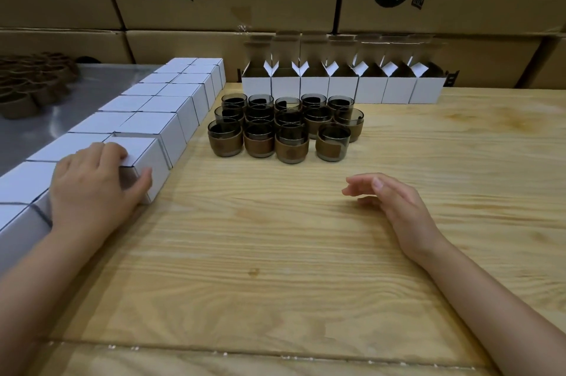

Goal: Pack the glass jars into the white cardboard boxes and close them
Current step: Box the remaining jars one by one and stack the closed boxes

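My left grip (92, 185) clamps a closed box (144, 155), left of the jars (284, 127) and nearer to me. The fingers curl over its lid and the thumb presses its front face. I judge I am seating it at the near end of the double row of packed boxes (171, 106), which runs along the jars' left side, so that finished work stays lined up and out of the way. The wrist lies low and the forearm reaches in from the lower left.

My right grip (395, 207) hangs loose and spread, holding nothing. It is in front of the jars and well apart from them, palm turned inward and fingers pointing left above the worktop (275, 268). From there a jar is the likely next pick.

The jars stand bunched together, unpacked. Just behind them the open boxes (340, 89) wait in a line with their flaps up.
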Demonstrator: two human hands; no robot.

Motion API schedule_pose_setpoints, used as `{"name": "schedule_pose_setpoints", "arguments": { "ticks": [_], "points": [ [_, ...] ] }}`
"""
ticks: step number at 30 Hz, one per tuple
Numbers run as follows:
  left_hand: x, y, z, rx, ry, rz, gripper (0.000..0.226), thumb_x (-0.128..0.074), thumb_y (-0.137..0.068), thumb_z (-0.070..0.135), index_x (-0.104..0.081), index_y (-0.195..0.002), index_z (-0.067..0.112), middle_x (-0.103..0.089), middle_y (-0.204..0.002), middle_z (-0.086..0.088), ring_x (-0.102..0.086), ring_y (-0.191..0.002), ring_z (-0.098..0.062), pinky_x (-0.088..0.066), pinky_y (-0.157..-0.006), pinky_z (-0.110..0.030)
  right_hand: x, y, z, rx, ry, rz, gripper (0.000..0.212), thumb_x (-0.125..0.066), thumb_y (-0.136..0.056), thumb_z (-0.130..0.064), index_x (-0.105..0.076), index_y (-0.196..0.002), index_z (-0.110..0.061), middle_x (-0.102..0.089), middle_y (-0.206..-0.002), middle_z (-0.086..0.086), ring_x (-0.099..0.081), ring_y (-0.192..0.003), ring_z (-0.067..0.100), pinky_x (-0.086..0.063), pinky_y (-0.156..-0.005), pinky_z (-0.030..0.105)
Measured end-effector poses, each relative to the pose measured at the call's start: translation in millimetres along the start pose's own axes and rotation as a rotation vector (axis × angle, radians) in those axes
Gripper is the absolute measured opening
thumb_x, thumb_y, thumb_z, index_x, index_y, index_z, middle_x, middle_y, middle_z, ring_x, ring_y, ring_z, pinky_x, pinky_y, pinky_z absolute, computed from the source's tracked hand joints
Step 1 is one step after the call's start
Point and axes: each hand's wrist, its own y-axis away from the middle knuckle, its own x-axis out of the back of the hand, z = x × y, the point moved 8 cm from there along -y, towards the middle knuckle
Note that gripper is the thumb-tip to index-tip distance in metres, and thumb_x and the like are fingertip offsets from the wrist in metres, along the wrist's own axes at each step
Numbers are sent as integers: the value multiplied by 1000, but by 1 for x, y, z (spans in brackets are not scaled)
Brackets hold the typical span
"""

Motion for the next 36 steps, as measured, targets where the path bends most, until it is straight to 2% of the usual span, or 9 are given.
{"name": "schedule_pose_setpoints", "arguments": {
  "ticks": [7,10,12,15,18,22,28,31,36],
  "points": [
    [-10,-10,5,144,86,-130,36,-75,-80,24,-53,-100,3,-60,-95,-21,-54,-89,-43,-40,-84,-52,-1,-1,3,-9,-7,-3,36,-45,-88,-32,-70,-102,-10,-70,-97,15,-62,-101,28,-46,-91,47],
    [-11,-10,20,83,27,-151,55,-72,-82,29,-48,-121,-3,-53,-125,-25,-43,-127,-40,-18,-109,-51,-2,-2,4,-20,-14,-13,35,-46,-87,-33,-70,-101,-12,-70,-97,14,-63,-101,28,-47,-90,42],
    [-1,-11,51,-51,35,-64,62,-59,-84,34,-40,-132,-1,-39,-142,-24,-27,-141,-36,-5,-113,-44,-2,-3,6,-31,-17,-14,36,-47,-86,-33,-70,-101,-11,-70,-97,14,-63,-100,27,-47,-89,38],
    [11,-9,132,-331,149,21,49,-46,-83,34,-53,-122,5,-60,-118,-19,-57,-110,-35,-33,-96,-44,-2,-4,6,-42,-15,-17,35,-48,-86,-34,-70,-101,-11,-71,-96,13,-64,-99,25,-49,-86,31],
    [-9,-4,188,-300,304,-183,23,-52,-88,30,-62,-90,10,-63,-74,-5,-62,-68,-29,-39,-58,-33,-2,-3,5,-50,-32,-18,34,-52,-85,-33,-70,-101,-10,-71,-95,14,-64,-98,25,-50,-85,27],
    [-66,5,194,-34,310,-471,23,-47,-94,37,-44,-79,20,-53,-74,6,-54,-73,-19,-34,-59,-29,-4,0,3,-55,-22,-28,30,-55,-85,-30,-70,-100,-9,-71,-94,13,-64,-97,26,-51,-85,24],
    [-73,5,191,-23,352,-449,22,-46,-93,40,-43,-79,23,-51,-70,9,-46,-65,-13,-28,-53,-28,-9,-18,-21,-3,197,24,20,-58,-83,-31,-71,-94,-22,-72,-87,-2,-65,-87,11,-49,-79,18],
    [-72,5,193,-48,341,-451,22,-42,-93,42,-40,-79,25,-52,-72,10,-45,-65,-11,-25,-52,-28,-16,-67,-51,126,365,84,13,-62,-89,-16,-69,-89,-27,-69,-79,-13,-61,-75,5,-47,-70,15],
    [-71,5,193,-54,375,-468,23,-37,-94,44,-37,-79,27,-54,-75,10,-46,-66,-9,-30,-56,-27,-67,-201,-62,105,778,-82,20,-51,-95,-23,-66,-108,-25,-64,-85,-14,-55,-71,0,-42,-58,12]
  ]
}}
